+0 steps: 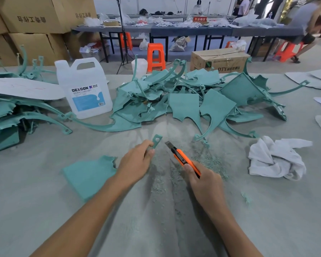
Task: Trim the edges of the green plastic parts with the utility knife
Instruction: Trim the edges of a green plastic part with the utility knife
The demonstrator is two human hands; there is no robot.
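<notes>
My left hand (137,160) grips a green plastic part (90,176) by its narrow arm, whose eyelet tip (157,140) sticks up past my fingers. The part's wide flat panel lies on the table to the left, partly under my forearm. My right hand (204,179) holds an orange utility knife (182,157) with its blade extended, pointing up-left toward the eyelet tip but a short gap away from it. Green shavings (208,162) are scattered on the table around both hands.
A large heap of green parts (189,101) fills the table beyond my hands, with another pile (11,115) at left. A white DEXCON jug (85,89) stands left of centre. A crumpled white cloth (274,160) lies at right. People work at far tables.
</notes>
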